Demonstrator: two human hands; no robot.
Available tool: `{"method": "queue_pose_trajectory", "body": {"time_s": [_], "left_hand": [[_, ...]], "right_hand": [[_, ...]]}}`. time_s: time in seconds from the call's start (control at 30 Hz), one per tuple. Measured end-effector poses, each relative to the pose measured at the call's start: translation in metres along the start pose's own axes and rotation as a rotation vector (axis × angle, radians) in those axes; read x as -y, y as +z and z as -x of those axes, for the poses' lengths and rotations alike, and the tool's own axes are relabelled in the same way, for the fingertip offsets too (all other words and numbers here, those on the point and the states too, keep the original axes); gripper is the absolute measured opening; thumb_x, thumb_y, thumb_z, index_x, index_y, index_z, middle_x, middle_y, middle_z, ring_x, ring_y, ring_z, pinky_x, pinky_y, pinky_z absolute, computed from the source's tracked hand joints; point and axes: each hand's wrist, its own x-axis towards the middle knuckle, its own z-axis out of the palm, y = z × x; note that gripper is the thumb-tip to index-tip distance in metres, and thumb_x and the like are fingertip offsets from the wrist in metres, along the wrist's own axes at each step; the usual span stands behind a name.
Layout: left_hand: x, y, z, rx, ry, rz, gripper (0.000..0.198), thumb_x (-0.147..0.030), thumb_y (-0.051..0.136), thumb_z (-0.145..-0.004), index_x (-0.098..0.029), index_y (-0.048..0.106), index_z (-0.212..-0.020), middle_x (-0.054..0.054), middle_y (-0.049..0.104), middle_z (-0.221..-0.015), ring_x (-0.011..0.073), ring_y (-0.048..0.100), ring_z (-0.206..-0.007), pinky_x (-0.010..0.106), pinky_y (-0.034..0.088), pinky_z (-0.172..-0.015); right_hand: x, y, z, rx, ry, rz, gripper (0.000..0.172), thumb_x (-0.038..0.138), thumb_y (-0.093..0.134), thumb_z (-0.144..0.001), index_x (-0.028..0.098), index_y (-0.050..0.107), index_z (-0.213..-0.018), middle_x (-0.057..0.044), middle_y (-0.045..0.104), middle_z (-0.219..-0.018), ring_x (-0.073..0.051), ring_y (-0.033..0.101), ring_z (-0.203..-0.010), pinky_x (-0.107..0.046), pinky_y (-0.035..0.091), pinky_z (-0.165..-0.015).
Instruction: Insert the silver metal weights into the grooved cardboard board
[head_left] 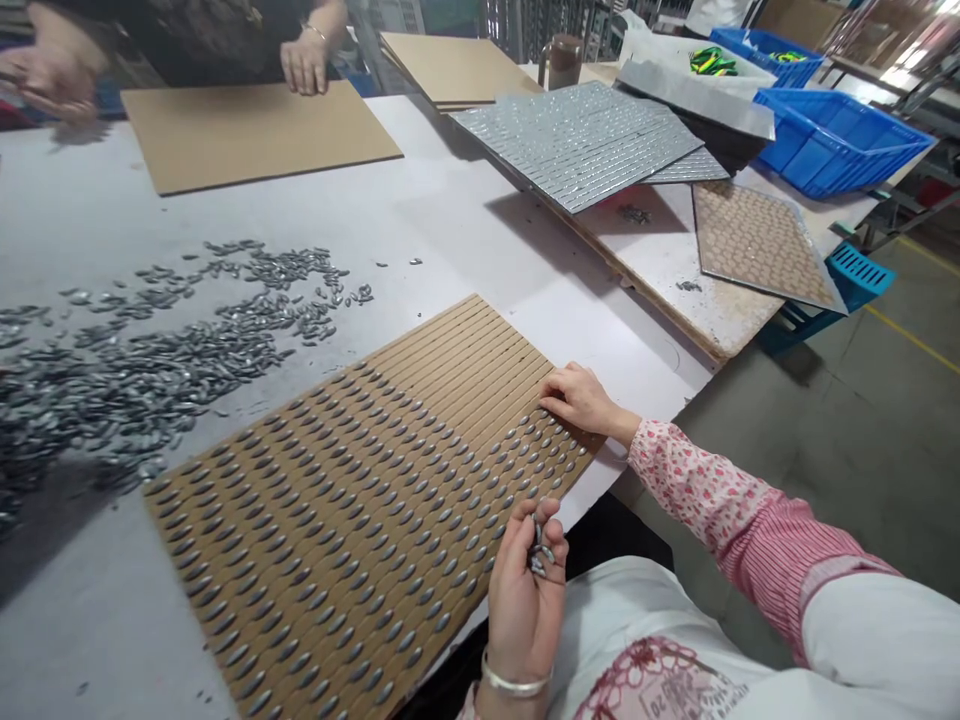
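A brown ridged cardboard sheet (465, 380) lies slanted on the white table, with rows of small grey metal pieces (345, 570) set across much of it. Its far corner strip holds bare grooves. My left hand (529, 590), palm up with curled fingers, holds several loose grey pieces (540, 555) above the sheet's near edge. At the sheet's right edge my right hand (577, 400) is pinched down on the grooves beside the last filled row; whatever lies between its fingertips is too small to make out.
A large heap of grey pieces (150, 380) spreads left of the sheet. Across the table (465, 220), another person's hand (306, 62) rests on plain cardboard (262, 135). Silvery filled sheets (585, 140), a patterned board (765, 240) and blue bins (840, 140) stand at the right.
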Motion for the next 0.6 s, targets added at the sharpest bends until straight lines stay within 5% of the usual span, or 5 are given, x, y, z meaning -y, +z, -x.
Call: {"method": "queue_pose_trajectory", "body": {"time_s": [0.17,0.5,0.6], "left_hand": [[0.005,0.001,0.0,0.005,-0.017,-0.029,0.013,-0.006,0.052,-0.081,-0.014,0.061,-0.086,0.009,0.067,-0.093,0.0101,0.064,-0.069,0.019,0.053,-0.059],[0.001,0.009,0.003,0.016,-0.039,0.019,0.026,-0.014,0.045,-0.087,-0.013,0.065,-0.103,0.012,0.067,-0.105,0.0205,0.062,-0.098,0.031,0.053,-0.082],[0.0,0.01,0.003,0.019,-0.021,0.011,0.026,-0.015,0.047,-0.086,-0.013,0.064,-0.106,0.013,0.066,-0.108,0.0212,0.061,-0.101,0.032,0.052,-0.085]], "right_hand": [[-0.001,0.0,0.001,-0.008,0.0,0.011,0.014,0.033,0.057,-0.083,0.02,0.062,-0.08,-0.002,0.063,-0.086,-0.017,0.047,-0.083,-0.03,0.03,-0.076],[0.005,0.002,0.005,-0.09,0.056,0.015,0.009,0.028,0.061,-0.08,0.02,0.061,-0.084,-0.002,0.062,-0.084,-0.019,0.046,-0.086,-0.031,0.029,-0.075],[0.019,-0.006,0.016,-0.085,-0.07,-0.08,0.014,0.031,0.058,-0.083,0.018,0.062,-0.083,-0.004,0.061,-0.085,-0.018,0.046,-0.086,-0.032,0.03,-0.078]]}}
